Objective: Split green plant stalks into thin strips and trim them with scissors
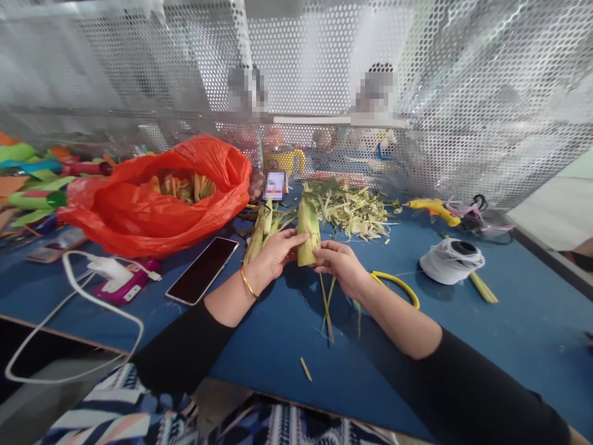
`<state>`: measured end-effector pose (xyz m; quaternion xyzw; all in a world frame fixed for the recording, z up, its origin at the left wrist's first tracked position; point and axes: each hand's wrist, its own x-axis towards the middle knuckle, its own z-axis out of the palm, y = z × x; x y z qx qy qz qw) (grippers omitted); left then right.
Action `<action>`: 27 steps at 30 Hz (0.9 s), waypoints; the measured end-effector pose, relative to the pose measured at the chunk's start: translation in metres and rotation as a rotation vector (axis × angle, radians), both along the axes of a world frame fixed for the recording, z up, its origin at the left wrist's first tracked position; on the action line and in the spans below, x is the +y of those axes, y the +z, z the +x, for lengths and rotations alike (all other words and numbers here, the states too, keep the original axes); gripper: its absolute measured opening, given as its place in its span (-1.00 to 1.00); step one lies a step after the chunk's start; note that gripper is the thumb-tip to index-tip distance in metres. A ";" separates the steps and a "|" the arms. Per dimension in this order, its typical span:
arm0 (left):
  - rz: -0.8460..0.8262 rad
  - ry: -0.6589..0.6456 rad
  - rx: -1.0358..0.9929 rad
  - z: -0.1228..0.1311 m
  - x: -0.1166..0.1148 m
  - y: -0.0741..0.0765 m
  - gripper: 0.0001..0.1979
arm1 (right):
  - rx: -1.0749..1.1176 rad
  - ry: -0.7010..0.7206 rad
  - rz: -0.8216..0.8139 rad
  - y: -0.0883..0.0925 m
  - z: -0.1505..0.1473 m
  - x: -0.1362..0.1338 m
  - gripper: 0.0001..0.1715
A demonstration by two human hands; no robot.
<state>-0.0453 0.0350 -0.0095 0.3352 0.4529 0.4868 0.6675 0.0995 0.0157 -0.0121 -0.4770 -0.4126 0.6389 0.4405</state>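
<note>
Over the middle of the table I hold a broad, pale green and yellow corn husk [307,232] upright between both hands. My left hand [274,252], with a gold bangle at the wrist, pinches its left edge. The fingers of my right hand [340,262] are closed on its lower right edge. Thin green strips [327,309] hang or lie just below the husk; I cannot tell which. Left of it rests a bunch of longer husk pieces [259,235], and behind it spreads a heap of shredded husk [356,213].
A red plastic bag [222,179] with dried husks, a phone [202,271] and a purple power strip [121,287] with a white cable are at left. To the right are yellow-handled scissors [403,289], a white thread spool [447,262] and a yellow glue gun [435,210]. Perforated metal panel [301,55] stands behind.
</note>
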 end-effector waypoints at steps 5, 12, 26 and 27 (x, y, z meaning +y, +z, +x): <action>0.008 -0.015 -0.053 0.006 -0.005 0.002 -0.82 | 0.061 0.029 -0.049 0.002 -0.001 -0.003 -0.96; 0.009 -0.011 -0.014 0.007 -0.008 0.001 -0.82 | 0.074 0.011 -0.086 0.005 0.000 -0.004 -0.98; 0.478 0.206 1.231 -0.019 0.005 0.003 -0.77 | 0.043 -0.129 0.069 0.005 0.005 0.002 -0.67; 0.505 0.230 1.429 -0.026 0.008 0.005 -0.75 | 0.038 -0.127 0.064 0.005 0.005 0.002 -0.67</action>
